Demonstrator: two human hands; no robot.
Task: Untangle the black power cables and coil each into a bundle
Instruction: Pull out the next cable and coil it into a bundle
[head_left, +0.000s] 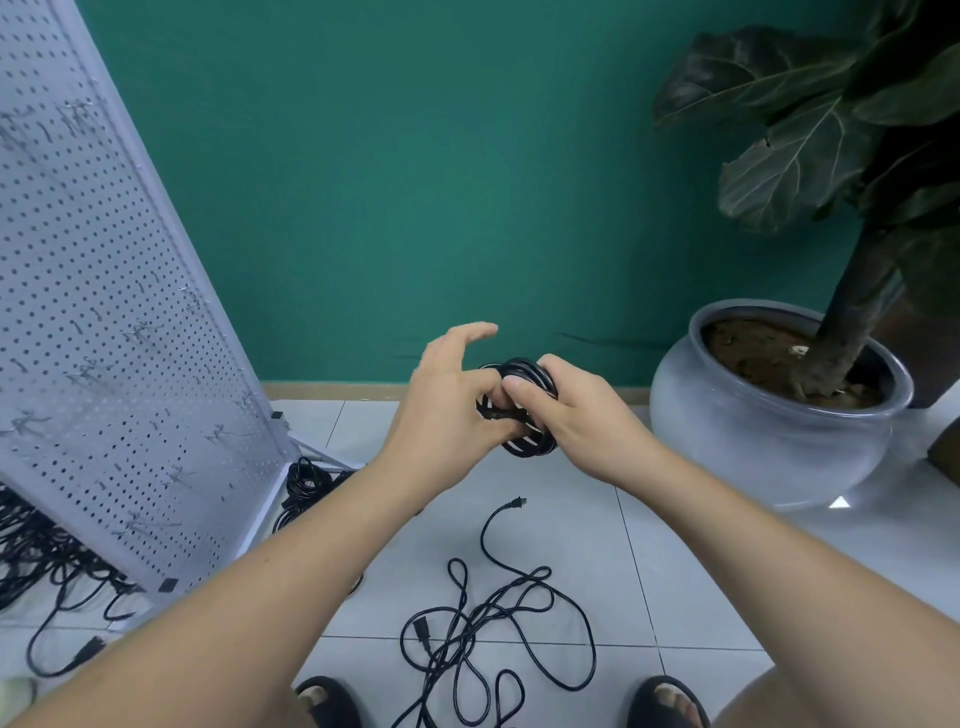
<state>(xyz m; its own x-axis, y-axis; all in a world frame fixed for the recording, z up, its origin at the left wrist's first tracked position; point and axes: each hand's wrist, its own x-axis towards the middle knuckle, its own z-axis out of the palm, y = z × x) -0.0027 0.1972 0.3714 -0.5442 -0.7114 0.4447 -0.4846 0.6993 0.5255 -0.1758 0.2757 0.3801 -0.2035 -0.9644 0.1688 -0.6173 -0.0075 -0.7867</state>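
Fingers of left hand (447, 397) and right hand (579, 418) pinch coiled cable (524, 370); tangled cable (498, 613) underfoot (pegboard (104, 312), pot (769, 447) nearby)

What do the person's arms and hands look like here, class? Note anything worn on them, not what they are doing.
Both arms are bare. The left forearm and right forearm show no sleeves as far as the frame reaches. The left hand and right hand wear no gloves, no watch or band sits at either wrist, and no rings show on the visible fingers.
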